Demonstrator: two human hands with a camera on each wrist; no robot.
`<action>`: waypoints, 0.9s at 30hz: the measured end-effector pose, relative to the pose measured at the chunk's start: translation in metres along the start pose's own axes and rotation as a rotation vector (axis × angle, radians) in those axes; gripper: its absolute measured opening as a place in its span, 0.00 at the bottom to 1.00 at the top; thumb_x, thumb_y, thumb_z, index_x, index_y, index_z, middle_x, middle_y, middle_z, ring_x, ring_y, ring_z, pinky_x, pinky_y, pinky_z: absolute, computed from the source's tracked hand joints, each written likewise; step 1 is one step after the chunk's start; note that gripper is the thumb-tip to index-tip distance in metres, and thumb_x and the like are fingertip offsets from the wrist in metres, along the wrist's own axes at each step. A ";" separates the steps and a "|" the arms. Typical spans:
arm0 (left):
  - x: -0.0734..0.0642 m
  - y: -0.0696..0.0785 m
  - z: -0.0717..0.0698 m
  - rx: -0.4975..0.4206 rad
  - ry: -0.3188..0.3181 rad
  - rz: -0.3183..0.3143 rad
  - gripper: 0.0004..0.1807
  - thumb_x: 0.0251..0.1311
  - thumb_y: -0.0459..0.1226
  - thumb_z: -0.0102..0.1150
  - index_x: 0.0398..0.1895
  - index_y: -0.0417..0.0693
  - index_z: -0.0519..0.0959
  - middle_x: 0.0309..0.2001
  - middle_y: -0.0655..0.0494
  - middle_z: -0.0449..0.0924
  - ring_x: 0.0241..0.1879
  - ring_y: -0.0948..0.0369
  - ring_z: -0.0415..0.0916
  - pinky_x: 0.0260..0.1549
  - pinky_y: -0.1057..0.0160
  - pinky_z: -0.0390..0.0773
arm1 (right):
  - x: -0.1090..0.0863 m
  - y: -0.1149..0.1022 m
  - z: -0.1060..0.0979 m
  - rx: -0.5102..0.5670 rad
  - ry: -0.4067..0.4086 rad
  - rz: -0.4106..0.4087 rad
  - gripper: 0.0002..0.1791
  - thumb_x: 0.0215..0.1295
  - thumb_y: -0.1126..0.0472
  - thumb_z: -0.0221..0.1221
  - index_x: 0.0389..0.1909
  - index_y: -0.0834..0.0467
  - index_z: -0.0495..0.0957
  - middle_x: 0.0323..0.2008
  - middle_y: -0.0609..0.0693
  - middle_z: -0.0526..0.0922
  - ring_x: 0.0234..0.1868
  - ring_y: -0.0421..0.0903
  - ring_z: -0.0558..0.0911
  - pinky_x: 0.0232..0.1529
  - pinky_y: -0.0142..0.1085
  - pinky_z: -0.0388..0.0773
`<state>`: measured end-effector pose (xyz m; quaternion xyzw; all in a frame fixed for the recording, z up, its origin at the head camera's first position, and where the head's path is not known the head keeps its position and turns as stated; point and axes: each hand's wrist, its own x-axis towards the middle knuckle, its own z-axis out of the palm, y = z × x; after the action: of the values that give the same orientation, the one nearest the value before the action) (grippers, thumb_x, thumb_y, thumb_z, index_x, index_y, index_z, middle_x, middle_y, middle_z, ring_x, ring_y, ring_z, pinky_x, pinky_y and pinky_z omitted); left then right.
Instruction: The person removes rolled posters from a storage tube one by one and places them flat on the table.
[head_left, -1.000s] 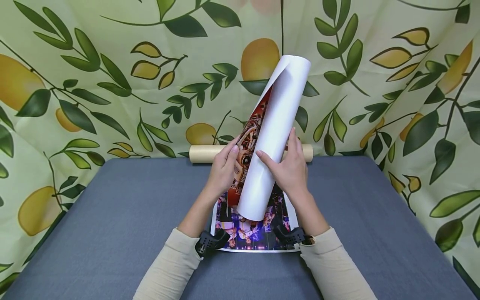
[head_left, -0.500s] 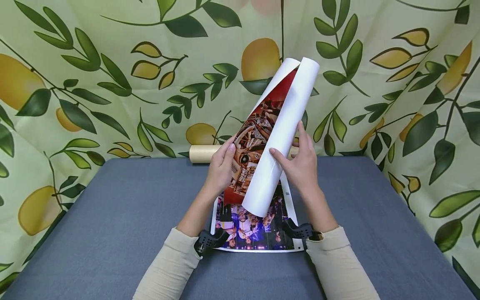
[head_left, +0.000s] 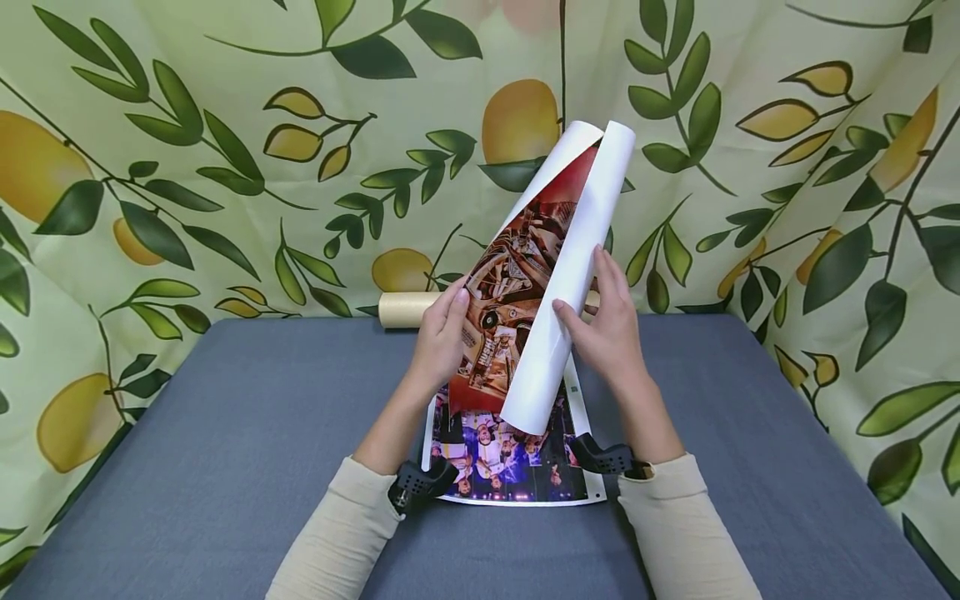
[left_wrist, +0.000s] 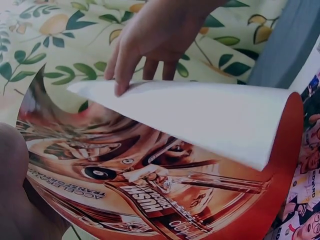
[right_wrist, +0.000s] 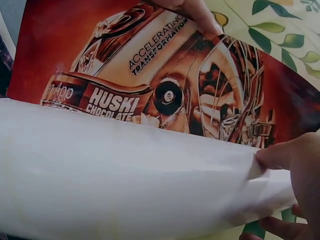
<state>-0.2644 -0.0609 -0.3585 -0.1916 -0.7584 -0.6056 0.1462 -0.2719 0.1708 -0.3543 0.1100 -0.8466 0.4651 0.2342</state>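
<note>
A partly unrolled poster is held up at a slant, its red printed side showing between two white curls. My left hand pinches its left edge, thumb on the printed face. The right hand grips the white rolled part, thumb in front and fingers behind. In the right wrist view the print shows an orange-gold helmet with "HUSKI CHOCOLATE" lettering. Below the held poster, a second poster with purple and blue figures lies face up on the table.
A tan cardboard tube lies at the back of the table, partly hidden behind the hands and poster. Grey-blue cloth covers the table. Behind it hangs a leaf-and-fruit patterned curtain. Both wrists wear black camera mounts.
My right hand has moved to the right, opening the roll so more of the red print shows. The left hand stays nearly in place at the poster's left edge.
</note>
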 end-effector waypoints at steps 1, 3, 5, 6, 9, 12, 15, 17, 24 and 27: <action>0.000 0.000 0.000 -0.004 -0.003 0.001 0.25 0.82 0.40 0.33 0.75 0.44 0.66 0.57 0.35 0.80 0.53 0.44 0.80 0.65 0.48 0.74 | 0.000 0.000 0.000 -0.002 -0.005 0.007 0.49 0.65 0.63 0.65 0.81 0.56 0.47 0.80 0.59 0.50 0.68 0.62 0.73 0.55 0.52 0.83; -0.001 0.000 0.001 -0.012 -0.005 0.008 0.24 0.82 0.40 0.34 0.74 0.44 0.67 0.56 0.35 0.80 0.52 0.44 0.80 0.64 0.48 0.75 | -0.001 -0.001 0.001 0.004 -0.015 0.028 0.47 0.67 0.63 0.61 0.82 0.54 0.46 0.81 0.58 0.49 0.71 0.62 0.70 0.56 0.52 0.82; -0.001 0.001 0.002 -0.017 -0.009 0.018 0.24 0.82 0.40 0.34 0.74 0.43 0.67 0.60 0.36 0.79 0.57 0.44 0.79 0.65 0.48 0.74 | -0.002 -0.002 0.001 0.005 -0.017 0.043 0.44 0.70 0.60 0.58 0.82 0.52 0.46 0.81 0.57 0.48 0.74 0.61 0.67 0.57 0.53 0.82; -0.001 0.002 0.002 -0.019 -0.010 0.024 0.24 0.81 0.40 0.34 0.74 0.43 0.67 0.64 0.38 0.77 0.61 0.45 0.77 0.68 0.49 0.72 | -0.002 -0.002 0.002 0.004 -0.015 0.050 0.44 0.72 0.57 0.57 0.82 0.51 0.45 0.81 0.56 0.48 0.74 0.61 0.66 0.58 0.53 0.81; -0.002 0.003 0.003 -0.022 -0.016 0.038 0.24 0.81 0.39 0.34 0.74 0.41 0.67 0.70 0.42 0.72 0.70 0.48 0.70 0.73 0.51 0.66 | -0.003 -0.004 0.004 -0.033 -0.001 0.068 0.47 0.72 0.46 0.58 0.82 0.51 0.44 0.81 0.56 0.48 0.76 0.61 0.63 0.64 0.57 0.76; -0.001 0.003 0.002 -0.023 -0.017 0.053 0.24 0.81 0.39 0.34 0.74 0.40 0.67 0.70 0.41 0.72 0.70 0.48 0.70 0.73 0.50 0.66 | -0.003 -0.005 0.004 -0.096 0.022 0.083 0.55 0.65 0.39 0.64 0.82 0.52 0.42 0.80 0.58 0.51 0.75 0.63 0.64 0.67 0.60 0.72; 0.000 0.002 0.000 -0.028 0.007 0.062 0.24 0.81 0.38 0.34 0.73 0.39 0.67 0.69 0.40 0.73 0.68 0.47 0.72 0.73 0.50 0.67 | -0.003 -0.005 0.003 -0.120 0.040 0.098 0.58 0.61 0.41 0.68 0.82 0.53 0.44 0.77 0.62 0.56 0.69 0.64 0.72 0.60 0.59 0.78; 0.001 0.000 -0.001 -0.028 0.023 0.063 0.24 0.81 0.38 0.34 0.73 0.38 0.67 0.69 0.39 0.73 0.68 0.47 0.72 0.73 0.50 0.67 | -0.003 -0.004 0.001 -0.118 0.046 0.106 0.57 0.60 0.44 0.68 0.82 0.54 0.45 0.75 0.65 0.60 0.63 0.63 0.76 0.52 0.56 0.83; 0.002 -0.003 -0.005 -0.034 0.027 0.043 0.24 0.81 0.37 0.34 0.72 0.37 0.68 0.66 0.37 0.75 0.66 0.46 0.73 0.71 0.49 0.68 | -0.002 -0.003 -0.007 -0.096 0.011 0.121 0.50 0.62 0.55 0.64 0.82 0.52 0.48 0.66 0.65 0.70 0.55 0.62 0.82 0.45 0.54 0.85; 0.003 -0.004 -0.008 -0.039 0.033 0.024 0.24 0.81 0.37 0.33 0.71 0.36 0.68 0.64 0.35 0.76 0.65 0.45 0.73 0.70 0.48 0.69 | -0.002 -0.005 -0.012 -0.078 0.014 0.147 0.47 0.62 0.58 0.61 0.81 0.50 0.51 0.65 0.62 0.72 0.53 0.60 0.84 0.44 0.45 0.84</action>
<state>-0.2689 -0.0689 -0.3586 -0.1935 -0.7417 -0.6214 0.1623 -0.2647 0.1785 -0.3463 0.0350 -0.8682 0.4486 0.2091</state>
